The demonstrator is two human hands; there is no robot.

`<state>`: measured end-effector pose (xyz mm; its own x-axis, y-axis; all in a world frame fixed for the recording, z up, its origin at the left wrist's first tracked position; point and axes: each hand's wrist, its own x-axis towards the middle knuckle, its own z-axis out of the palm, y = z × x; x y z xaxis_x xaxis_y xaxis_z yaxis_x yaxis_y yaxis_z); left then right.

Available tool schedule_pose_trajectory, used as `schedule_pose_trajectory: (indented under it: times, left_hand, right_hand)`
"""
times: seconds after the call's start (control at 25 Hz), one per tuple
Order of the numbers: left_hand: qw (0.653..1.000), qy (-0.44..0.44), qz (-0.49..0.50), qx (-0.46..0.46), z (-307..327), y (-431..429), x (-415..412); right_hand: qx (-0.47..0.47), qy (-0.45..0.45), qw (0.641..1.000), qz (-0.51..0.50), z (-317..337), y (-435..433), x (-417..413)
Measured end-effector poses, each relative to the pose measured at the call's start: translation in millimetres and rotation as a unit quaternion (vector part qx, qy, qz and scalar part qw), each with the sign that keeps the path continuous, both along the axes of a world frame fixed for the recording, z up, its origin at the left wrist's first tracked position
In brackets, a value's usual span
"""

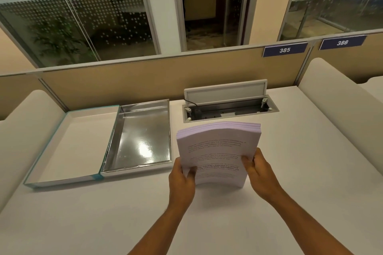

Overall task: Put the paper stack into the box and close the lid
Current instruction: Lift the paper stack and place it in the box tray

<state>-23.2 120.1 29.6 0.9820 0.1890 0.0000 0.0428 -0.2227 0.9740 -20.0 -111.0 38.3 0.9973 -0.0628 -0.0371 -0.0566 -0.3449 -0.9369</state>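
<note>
White paper stack (219, 151) stands gripped between left hand (182, 180) and right hand (260, 174).

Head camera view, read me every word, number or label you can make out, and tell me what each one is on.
"385": blue sign on the partition.
"386": blue sign on the neighbouring partition, further right.
Printed lines on the top sheet of the paper stack: too blurred to read.
Box and its lid: no text visible.

Pale lilac paper stack (219, 151) with black print; silver-lined box (143, 132), teal-edged lid (68, 147)
</note>
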Motion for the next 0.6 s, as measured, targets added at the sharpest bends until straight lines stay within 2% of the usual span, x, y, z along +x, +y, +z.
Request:
schedule_pose_trajectory:
  times: [0.28,0.6]
  left_hand:
    - [0.992,-0.083,-0.024,-0.093,36,1,8]
    - [0.994,-0.034,-0.036,-0.1,36,-2,-3]
  right_hand:
    - [0.039,-0.067,0.996,-0.034,16,19,-8]
    - [0.0,-0.049,0.997,-0.055,4,20,-10]
